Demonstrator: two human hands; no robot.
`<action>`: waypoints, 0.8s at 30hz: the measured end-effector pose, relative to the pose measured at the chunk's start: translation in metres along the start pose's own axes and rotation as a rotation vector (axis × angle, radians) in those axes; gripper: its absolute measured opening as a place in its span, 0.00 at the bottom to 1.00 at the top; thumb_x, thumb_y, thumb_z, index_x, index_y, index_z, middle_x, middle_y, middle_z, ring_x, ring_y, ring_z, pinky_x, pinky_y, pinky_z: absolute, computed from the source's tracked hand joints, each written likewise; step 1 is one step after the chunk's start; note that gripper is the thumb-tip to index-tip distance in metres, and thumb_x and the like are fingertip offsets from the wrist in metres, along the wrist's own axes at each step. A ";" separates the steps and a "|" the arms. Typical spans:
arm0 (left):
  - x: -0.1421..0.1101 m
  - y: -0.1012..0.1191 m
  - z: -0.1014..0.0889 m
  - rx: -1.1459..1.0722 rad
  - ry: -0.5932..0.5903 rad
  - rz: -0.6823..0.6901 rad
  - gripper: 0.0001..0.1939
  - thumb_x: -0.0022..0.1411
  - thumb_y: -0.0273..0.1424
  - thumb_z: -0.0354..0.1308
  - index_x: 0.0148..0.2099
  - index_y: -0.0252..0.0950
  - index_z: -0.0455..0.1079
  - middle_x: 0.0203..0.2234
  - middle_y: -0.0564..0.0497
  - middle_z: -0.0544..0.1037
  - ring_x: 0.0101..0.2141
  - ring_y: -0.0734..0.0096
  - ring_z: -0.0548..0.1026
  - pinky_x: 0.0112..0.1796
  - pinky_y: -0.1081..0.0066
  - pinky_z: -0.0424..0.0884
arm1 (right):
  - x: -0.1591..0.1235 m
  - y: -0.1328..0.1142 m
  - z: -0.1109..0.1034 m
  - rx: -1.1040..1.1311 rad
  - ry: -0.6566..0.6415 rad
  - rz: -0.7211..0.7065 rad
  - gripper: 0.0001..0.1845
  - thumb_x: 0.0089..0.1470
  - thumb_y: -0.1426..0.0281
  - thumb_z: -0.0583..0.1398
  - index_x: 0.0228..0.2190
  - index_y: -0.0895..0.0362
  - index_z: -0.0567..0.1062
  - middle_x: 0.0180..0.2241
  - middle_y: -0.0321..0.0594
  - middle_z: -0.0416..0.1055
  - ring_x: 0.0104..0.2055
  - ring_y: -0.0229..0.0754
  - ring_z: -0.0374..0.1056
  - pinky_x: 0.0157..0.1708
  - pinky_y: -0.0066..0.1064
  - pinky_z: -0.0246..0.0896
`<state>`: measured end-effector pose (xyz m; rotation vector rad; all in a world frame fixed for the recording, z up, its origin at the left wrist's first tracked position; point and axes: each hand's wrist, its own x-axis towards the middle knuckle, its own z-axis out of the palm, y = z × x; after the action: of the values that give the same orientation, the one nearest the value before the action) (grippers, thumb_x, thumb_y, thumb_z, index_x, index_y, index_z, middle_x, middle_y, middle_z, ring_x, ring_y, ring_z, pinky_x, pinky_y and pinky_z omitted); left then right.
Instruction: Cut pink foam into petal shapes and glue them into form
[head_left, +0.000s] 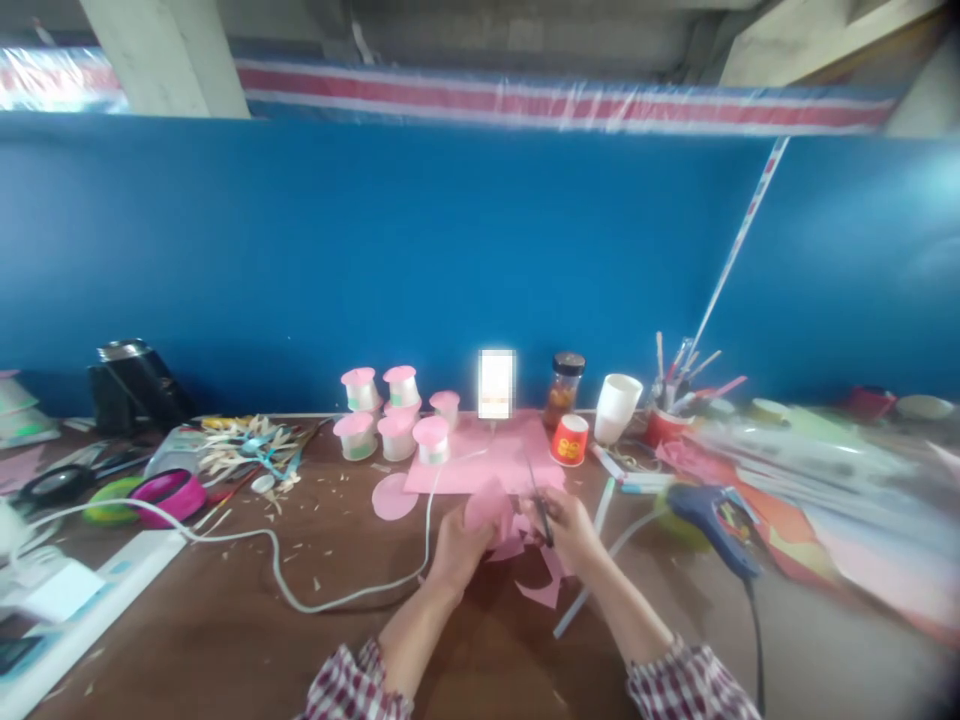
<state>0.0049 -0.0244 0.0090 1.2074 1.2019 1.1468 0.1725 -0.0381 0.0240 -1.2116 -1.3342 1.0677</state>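
My left hand (463, 545) grips a piece of pink paper (491, 508) with a rounded edge, held up over the table. In my right hand (570, 530) is a pair of scissors (541, 508), its blades pointing up and away from me beside the paper. Pink paper scraps (547, 588) with curved cut edges lie below and between the hands. Beyond the hands lies a larger pink sheet (495, 460). A pink paper circle (395, 497) rests on the table to the left of it.
Several white cups (358, 437) with pink paper tops stand at the back left. A red paper cup (570, 440), a jar (564, 388) and a white cup (618, 405) stand at the back right. A glue gun (712, 525) lies right. A white cable (277, 560) crosses the left side.
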 end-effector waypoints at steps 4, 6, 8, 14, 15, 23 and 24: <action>-0.007 -0.004 0.005 0.142 0.033 0.090 0.13 0.48 0.27 0.59 0.39 0.30 0.73 0.28 0.47 0.78 0.29 0.64 0.74 0.30 0.70 0.68 | -0.003 -0.001 0.000 -0.059 -0.022 -0.005 0.17 0.50 0.59 0.62 0.34 0.60 0.75 0.18 0.34 0.66 0.18 0.37 0.63 0.18 0.27 0.61; -0.008 -0.007 0.007 0.195 -0.016 0.135 0.08 0.52 0.28 0.57 0.35 0.31 0.74 0.27 0.47 0.77 0.28 0.66 0.72 0.29 0.71 0.67 | -0.004 -0.002 0.001 -0.133 -0.031 -0.034 0.15 0.52 0.60 0.61 0.36 0.59 0.75 0.22 0.38 0.71 0.23 0.41 0.67 0.22 0.29 0.64; -0.009 -0.009 0.008 0.214 -0.014 0.155 0.05 0.52 0.26 0.56 0.30 0.33 0.72 0.23 0.50 0.75 0.26 0.68 0.70 0.29 0.72 0.66 | -0.006 -0.004 0.002 -0.225 -0.022 -0.066 0.15 0.53 0.60 0.60 0.36 0.58 0.75 0.24 0.40 0.72 0.26 0.44 0.69 0.25 0.30 0.65; -0.009 -0.014 0.009 0.193 -0.019 0.253 0.05 0.52 0.25 0.56 0.25 0.35 0.67 0.23 0.52 0.71 0.26 0.71 0.68 0.29 0.74 0.64 | -0.008 -0.003 -0.003 -0.329 0.031 -0.111 0.15 0.54 0.64 0.58 0.40 0.59 0.75 0.24 0.40 0.73 0.25 0.44 0.68 0.25 0.29 0.65; -0.009 -0.016 0.010 0.200 -0.009 0.282 0.05 0.51 0.24 0.56 0.25 0.35 0.66 0.23 0.52 0.70 0.26 0.71 0.68 0.28 0.74 0.64 | -0.008 -0.002 -0.004 -0.328 0.056 -0.120 0.15 0.53 0.64 0.59 0.40 0.59 0.75 0.23 0.40 0.73 0.23 0.43 0.68 0.24 0.28 0.65; -0.008 -0.041 0.015 0.390 0.031 0.382 0.06 0.50 0.26 0.57 0.23 0.37 0.66 0.19 0.53 0.67 0.21 0.73 0.66 0.23 0.75 0.60 | -0.015 0.011 -0.002 -0.379 0.179 -0.162 0.19 0.50 0.56 0.60 0.38 0.55 0.79 0.17 0.39 0.72 0.17 0.42 0.67 0.18 0.27 0.63; -0.008 -0.043 0.015 0.415 0.041 0.391 0.06 0.50 0.27 0.58 0.22 0.38 0.66 0.18 0.53 0.67 0.21 0.73 0.65 0.23 0.75 0.60 | -0.015 0.011 -0.001 -0.385 0.161 -0.162 0.19 0.49 0.56 0.61 0.37 0.55 0.79 0.17 0.39 0.72 0.17 0.42 0.67 0.19 0.27 0.64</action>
<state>0.0192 -0.0347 -0.0335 1.8008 1.3112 1.2422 0.1750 -0.0522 0.0117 -1.4082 -1.5242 0.6002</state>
